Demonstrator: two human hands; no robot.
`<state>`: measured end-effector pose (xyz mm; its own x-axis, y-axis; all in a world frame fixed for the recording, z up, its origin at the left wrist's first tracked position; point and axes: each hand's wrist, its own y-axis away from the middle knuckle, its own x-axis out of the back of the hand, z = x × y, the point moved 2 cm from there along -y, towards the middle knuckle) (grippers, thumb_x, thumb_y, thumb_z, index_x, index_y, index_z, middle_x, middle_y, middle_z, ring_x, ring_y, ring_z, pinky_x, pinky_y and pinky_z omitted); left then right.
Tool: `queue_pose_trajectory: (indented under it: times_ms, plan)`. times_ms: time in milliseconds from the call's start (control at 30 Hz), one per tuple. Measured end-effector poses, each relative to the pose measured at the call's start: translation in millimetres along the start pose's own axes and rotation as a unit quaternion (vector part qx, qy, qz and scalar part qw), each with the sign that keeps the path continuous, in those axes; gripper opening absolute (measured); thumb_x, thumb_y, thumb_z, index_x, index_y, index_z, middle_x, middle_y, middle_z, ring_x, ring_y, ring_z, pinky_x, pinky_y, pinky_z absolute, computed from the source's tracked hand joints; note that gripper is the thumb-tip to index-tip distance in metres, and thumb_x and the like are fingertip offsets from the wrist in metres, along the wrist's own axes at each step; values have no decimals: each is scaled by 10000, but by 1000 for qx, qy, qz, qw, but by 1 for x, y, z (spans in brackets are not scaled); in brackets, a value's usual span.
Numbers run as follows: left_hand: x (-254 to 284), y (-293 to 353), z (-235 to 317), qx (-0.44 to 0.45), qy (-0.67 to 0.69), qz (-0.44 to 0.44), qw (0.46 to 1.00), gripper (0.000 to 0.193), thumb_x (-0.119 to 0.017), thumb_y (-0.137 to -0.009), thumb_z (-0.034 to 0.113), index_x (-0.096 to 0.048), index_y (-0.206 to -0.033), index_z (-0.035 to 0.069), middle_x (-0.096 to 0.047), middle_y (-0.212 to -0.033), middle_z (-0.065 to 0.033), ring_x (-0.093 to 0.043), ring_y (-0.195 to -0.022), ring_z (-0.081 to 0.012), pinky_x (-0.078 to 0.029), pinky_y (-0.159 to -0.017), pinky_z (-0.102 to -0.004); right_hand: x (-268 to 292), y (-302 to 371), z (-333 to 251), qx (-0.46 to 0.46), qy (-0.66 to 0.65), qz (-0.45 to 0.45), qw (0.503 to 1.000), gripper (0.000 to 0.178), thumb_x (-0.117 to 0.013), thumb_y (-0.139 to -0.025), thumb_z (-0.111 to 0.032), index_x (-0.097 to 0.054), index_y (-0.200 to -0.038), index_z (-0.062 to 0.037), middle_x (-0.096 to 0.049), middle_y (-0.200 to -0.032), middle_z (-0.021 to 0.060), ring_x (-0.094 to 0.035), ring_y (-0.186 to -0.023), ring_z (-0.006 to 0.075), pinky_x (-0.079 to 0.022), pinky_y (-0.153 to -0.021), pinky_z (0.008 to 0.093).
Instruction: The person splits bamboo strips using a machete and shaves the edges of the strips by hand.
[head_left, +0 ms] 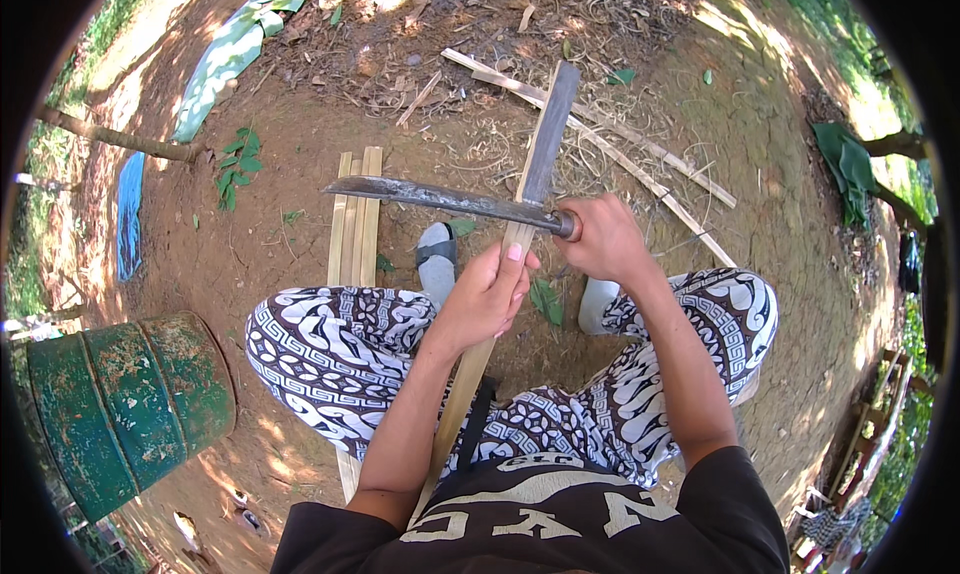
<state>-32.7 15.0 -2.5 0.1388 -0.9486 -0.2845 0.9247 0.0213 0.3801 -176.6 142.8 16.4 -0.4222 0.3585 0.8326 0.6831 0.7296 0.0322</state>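
My right hand (605, 236) is closed around the handle of a machete (440, 196), whose long worn blade points left. The blade lies across a pale wooden or bamboo strip (468, 379), just beyond my left hand (490, 299). My left fingers are wrapped around that strip, thumb on top. The strip slants from beside my body, between my knees, away from me. Past the blade, a flat grey-faced piece of wood (553, 139) continues along the same line; whether it is part of the strip I cannot tell.
Several pale strips (356, 219) lie side by side left of my sandalled foot (436, 254). Longer thin strips (640, 174) and curled shavings (480, 149) lie ahead on the dirt. A rusty green drum (135, 404) is at left. A pale green sheet (225, 69) lies far left.
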Motion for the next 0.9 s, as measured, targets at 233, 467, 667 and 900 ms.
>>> queue_pose_trajectory:
  times_ms: [233,467,667,900]
  plan:
    - [0,-6,-17,-36,-76,22,996,339,-337,-1091,335,-478,-1038,32,-386,-641,45,-346,-429,-32,-320,-377,-215,-7,-6,14,-11,39,-50,998,97,-615,-659,-127,-639,-704,-44,-636,-688,212,-632,-715,433,-521,-705,511]
    - [6,-12,-41,-70,-143,43,986,333,-357,-1088,333,-487,-1034,31,-412,-657,45,-355,-478,-26,-309,-399,-219,-38,-4,33,22,52,19,998,103,-641,-666,-148,-635,-719,-60,-619,-642,198,-631,-677,415,-525,-657,499]
    - [5,-5,-55,2,-142,40,989,337,-345,-1087,352,-477,-1042,45,-401,-668,39,-357,-456,-43,-320,-378,-226,-40,-34,83,-158,109,70,979,161,-598,-757,-167,-699,-815,-56,-681,-717,202,-680,-731,397,-545,-702,501]
    - [13,-17,-20,34,17,27,999,380,-326,-1088,377,-474,-1063,28,-371,-672,40,-328,-433,-33,-310,-363,-219,-8,-24,84,-205,-35,203,957,233,-541,-813,-179,-697,-814,-5,-660,-735,259,-655,-679,434,-536,-696,495]
